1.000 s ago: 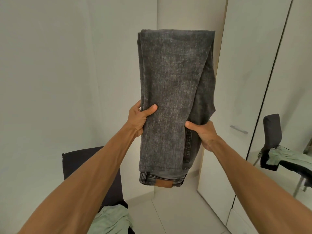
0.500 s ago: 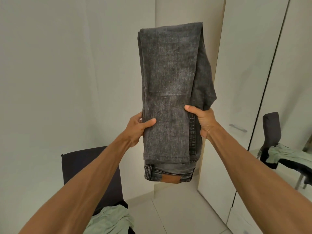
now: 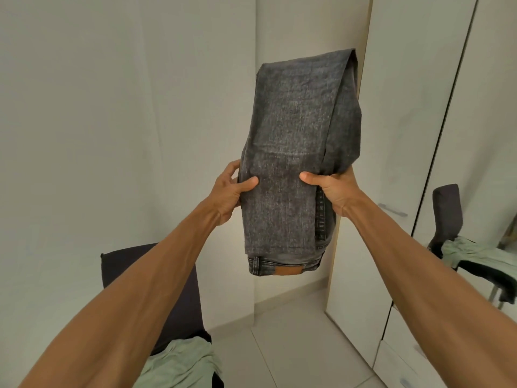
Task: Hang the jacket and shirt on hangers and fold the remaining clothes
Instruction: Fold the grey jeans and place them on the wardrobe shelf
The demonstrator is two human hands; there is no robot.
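Holding the folded grey jeans (image 3: 293, 141) in mid-air at 12 o'clock, I have my left hand (image 3: 228, 191) and right hand (image 3: 334, 190) each pinching a side edge. With nothing under them, the layers bulging at 3 o'clock could slip and unfold.

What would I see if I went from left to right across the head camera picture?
dark chair → left hand → grey jeans → right hand → wardrobe handle → chair's reflection in the mirror
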